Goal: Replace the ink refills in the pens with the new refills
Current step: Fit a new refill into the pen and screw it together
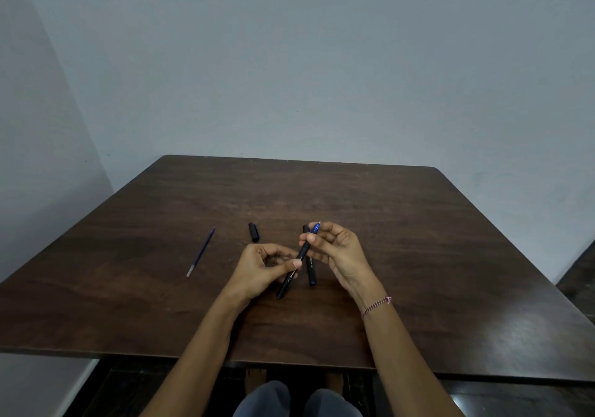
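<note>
A black pen [291, 273] with a blue tip section is held tilted above the table, tip pointing up and away. My left hand [262, 267] pinches its black barrel at the middle. My right hand [338, 249] grips the blue front section near the tip. A second black pen [310, 273] lies on the table just behind, partly hidden by my right hand. A loose black cap [254, 232] lies left of the hands. A thin blue refill [201, 251] lies farther left.
The dark wooden table [418, 255] stands against a grey wall, with its near edge just in front of my knees. A red thread bracelet circles my right wrist.
</note>
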`<state>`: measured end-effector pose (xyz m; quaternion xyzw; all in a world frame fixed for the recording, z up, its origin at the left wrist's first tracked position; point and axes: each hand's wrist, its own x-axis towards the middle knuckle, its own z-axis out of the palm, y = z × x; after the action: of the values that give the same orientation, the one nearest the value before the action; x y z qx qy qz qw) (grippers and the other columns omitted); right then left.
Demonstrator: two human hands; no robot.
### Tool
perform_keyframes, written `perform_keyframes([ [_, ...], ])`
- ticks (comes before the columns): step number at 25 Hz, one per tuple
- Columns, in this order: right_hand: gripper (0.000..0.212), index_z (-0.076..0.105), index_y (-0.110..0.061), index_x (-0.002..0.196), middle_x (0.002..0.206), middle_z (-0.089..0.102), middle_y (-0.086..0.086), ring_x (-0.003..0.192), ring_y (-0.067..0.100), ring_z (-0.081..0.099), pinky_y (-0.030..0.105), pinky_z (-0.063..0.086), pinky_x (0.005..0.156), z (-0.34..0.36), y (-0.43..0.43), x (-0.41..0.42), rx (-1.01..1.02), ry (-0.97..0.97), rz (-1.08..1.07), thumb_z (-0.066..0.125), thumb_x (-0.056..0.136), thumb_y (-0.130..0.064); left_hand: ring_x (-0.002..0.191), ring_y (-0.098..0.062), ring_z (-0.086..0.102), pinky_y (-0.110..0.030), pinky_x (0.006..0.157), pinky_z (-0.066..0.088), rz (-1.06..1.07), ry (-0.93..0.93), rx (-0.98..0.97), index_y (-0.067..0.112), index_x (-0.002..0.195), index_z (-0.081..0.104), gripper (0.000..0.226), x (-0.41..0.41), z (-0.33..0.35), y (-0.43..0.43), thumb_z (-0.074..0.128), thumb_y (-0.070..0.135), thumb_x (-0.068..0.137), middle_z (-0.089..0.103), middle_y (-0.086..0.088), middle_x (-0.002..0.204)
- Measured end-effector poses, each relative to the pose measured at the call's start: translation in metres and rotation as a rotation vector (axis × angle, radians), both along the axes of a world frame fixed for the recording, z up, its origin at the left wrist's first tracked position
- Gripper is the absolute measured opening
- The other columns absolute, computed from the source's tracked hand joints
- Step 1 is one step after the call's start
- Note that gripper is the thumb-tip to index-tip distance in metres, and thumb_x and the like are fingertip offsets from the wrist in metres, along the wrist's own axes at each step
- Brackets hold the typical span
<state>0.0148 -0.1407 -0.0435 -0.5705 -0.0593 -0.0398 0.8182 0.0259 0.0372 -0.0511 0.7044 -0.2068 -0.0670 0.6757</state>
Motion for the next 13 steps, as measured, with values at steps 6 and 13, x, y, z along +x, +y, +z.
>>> perform_keyframes([
  [6, 0.024, 0.07, -0.015, 0.08, 0.072, 0.073, 0.002, 0.07, 0.013, 0.071, 0.022, 0.056, 0.06, 0.003, 0.003, -0.001, -0.052, -0.033, -0.11, 0.082, 0.059, -0.014, 0.067, -0.02, 0.072, -0.019, 0.057, 0.053, -0.017, 0.04, -0.038, 0.017, 0.084, 0.073, 0.011, 0.001, -0.003, -0.001, 0.074, 0.01, 0.075, 0.075, -0.006, 0.076],
  [13, 0.032, 0.054, -0.012, 0.119, 0.085, 0.073, 0.009, 0.076, 0.013, 0.071, 0.02, 0.056, 0.066, 0.008, 0.011, 0.0, -0.063, -0.16, -0.246, 0.062, 0.088, -0.008, 0.064, -0.012, 0.07, -0.02, 0.06, 0.054, 0.194, 0.051, -0.139, 0.014, 0.083, 0.072, 0.011, 0.007, -0.003, -0.002, 0.07, 0.003, 0.079, 0.074, -0.002, 0.069],
])
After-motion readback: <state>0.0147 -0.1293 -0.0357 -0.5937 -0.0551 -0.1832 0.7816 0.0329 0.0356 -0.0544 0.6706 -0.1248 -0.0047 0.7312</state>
